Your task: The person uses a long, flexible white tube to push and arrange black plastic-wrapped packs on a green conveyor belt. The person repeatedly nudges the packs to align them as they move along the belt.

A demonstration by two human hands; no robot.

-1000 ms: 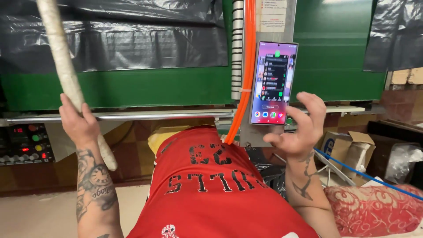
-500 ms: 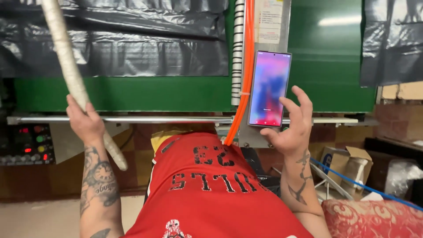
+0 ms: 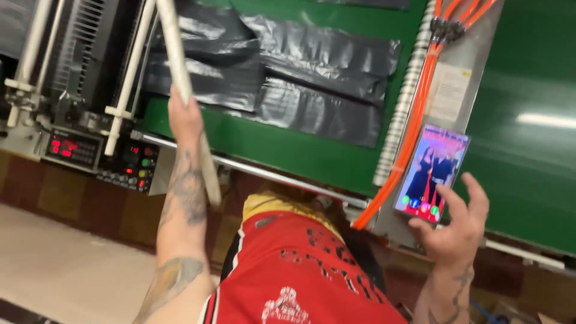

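Green machine panel [image 3: 312, 153] patched with black plastic sheeting [image 3: 288, 90], red jersey [image 3: 300, 270] draped below. Left hand [image 3: 183, 117] closed around a pale rod [image 3: 180, 78], raised steeply as if for leverage. Right hand [image 3: 456, 231] cradling a lit smartphone [image 3: 433, 174], propped upright for viewing beside orange cables [image 3: 414, 120].

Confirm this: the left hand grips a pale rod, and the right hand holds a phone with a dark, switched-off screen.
Not quite. The left hand does grip the pale rod, and the right hand holds the phone, but the head view shows its screen lit and colourful.
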